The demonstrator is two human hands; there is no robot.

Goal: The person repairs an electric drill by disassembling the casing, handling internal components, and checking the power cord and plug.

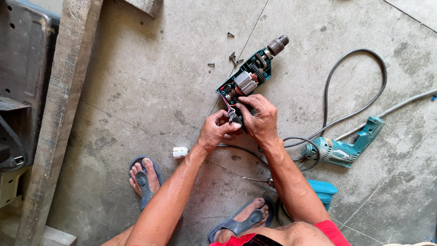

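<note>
On the concrete floor (136, 91), the opened drill (248, 77) lies motor-up. The left hand (217, 130) and right hand (259, 118) both pinch its switch block (234, 117), steadying the wires; loose screws (233, 57) lie far-left.

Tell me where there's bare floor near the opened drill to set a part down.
Bare concrete lies left of the opened drill, between it and the wooden plank, above the white plug. More lies upper right, beyond the black cord. It is crowded by the loose screws, both hands, and around the second drill.
</note>
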